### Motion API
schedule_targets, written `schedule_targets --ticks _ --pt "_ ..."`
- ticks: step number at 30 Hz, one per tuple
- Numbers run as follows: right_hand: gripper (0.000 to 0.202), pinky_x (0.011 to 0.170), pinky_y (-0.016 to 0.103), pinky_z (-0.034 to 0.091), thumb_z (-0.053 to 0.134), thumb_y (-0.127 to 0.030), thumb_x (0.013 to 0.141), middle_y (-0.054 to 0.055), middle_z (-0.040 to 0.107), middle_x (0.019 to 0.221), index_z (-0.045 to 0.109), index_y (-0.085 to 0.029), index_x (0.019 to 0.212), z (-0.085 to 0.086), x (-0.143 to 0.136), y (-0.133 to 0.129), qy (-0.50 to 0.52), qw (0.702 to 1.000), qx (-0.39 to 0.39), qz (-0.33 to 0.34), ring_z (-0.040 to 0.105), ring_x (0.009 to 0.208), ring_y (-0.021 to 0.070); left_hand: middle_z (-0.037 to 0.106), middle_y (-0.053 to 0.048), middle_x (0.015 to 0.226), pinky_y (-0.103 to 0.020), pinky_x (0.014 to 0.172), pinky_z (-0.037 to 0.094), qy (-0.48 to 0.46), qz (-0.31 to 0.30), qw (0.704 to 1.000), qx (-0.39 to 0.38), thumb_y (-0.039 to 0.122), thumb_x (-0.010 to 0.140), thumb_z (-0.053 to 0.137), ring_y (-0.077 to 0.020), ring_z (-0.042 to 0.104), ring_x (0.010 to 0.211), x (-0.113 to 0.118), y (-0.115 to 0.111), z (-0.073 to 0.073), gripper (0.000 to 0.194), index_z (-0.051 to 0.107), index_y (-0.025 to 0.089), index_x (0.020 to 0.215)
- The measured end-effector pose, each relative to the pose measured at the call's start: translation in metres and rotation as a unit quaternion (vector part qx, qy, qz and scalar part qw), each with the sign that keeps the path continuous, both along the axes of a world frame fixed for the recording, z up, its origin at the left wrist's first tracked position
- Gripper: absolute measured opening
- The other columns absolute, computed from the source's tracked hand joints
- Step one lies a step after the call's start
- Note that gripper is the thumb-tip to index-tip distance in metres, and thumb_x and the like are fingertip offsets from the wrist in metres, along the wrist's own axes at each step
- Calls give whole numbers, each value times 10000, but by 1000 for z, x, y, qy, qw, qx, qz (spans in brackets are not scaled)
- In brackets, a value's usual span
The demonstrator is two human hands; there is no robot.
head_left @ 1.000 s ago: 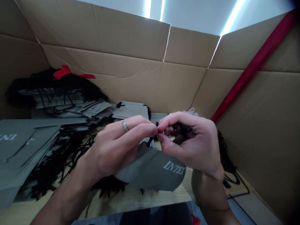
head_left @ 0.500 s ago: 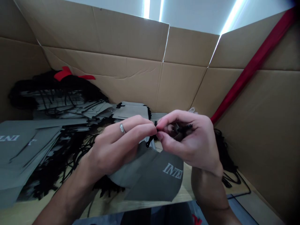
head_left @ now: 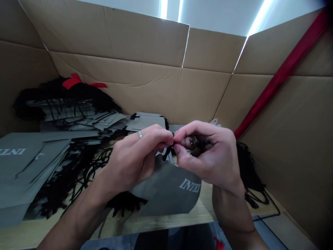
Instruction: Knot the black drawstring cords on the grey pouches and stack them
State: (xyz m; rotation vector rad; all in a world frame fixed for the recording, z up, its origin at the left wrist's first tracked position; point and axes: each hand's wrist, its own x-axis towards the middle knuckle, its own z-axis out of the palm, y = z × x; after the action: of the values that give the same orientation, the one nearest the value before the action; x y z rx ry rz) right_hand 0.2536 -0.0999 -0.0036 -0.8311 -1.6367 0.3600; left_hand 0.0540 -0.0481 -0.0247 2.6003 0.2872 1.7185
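My left hand (head_left: 137,156), with a ring on one finger, pinches a black cord (head_left: 165,156) near the middle of the view. Against its fingertips, my right hand (head_left: 208,152) pinches the same cord, and more black cord lies inside its curled fingers. Just below both hands hangs a curved grey sheet (head_left: 169,194) with white lettering. Its upper edge is close to the cord; how the two are joined is hidden by the fingers.
Grey printed sheets (head_left: 23,170) with black cords are stacked at left, below a cord bundle with red strips (head_left: 73,81). A small grey stack (head_left: 147,123) stands behind the hands. Black cords (head_left: 248,170) lie at right. Cardboard walls (head_left: 145,83) enclose the table (head_left: 145,224).
My left fingers have curled in more and the hand has turned slightly. The grey sheet's lower edge has moved up a little. My right hand has shifted slightly left.
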Motion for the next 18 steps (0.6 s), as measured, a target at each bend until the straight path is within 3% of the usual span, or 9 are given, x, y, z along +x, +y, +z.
schedule_targets --ticks 8,10,13,15,18 --pt "170 433 129 473 793 -29 726 -56 741 649 776 -178 807 6 -1 2 76 988 -94 98 593 481 51 769 -11 916 -283 621 575 -10 -54 995 -89 119 1052 670 -154 689 695 -2 0 5 174 716 279 1104" --pt "167 428 144 473 796 -36 722 -50 735 638 779 -181 803 6 -1 2 78 989 -96 81 597 478 63 787 -4 918 -283 638 606 -4 -44 997 -68 103 1049 678 -162 726 719 -3 1 7 200 721 288 1113" --pt "162 425 158 456 795 -47 734 -57 705 616 782 -190 809 5 0 1 56 995 -81 33 598 484 71 837 -4 983 -270 755 672 26 19 999 8 51 1048 670 -172 807 848 -9 0 6 278 762 290 1158" --pt "154 443 173 466 800 -64 750 -57 701 631 788 -198 825 3 0 0 26 998 -65 3 611 509 78 864 -3 1061 -260 828 695 46 72 995 48 44 1041 700 -178 834 916 -14 -5 2 318 791 299 1207" --pt "158 525 200 523 814 -85 770 -53 726 697 800 -211 864 -2 1 -1 -27 999 -19 -39 650 582 88 877 -6 1151 -282 920 711 46 101 991 73 67 1030 766 -196 851 979 -20 -19 -4 333 801 302 1263"
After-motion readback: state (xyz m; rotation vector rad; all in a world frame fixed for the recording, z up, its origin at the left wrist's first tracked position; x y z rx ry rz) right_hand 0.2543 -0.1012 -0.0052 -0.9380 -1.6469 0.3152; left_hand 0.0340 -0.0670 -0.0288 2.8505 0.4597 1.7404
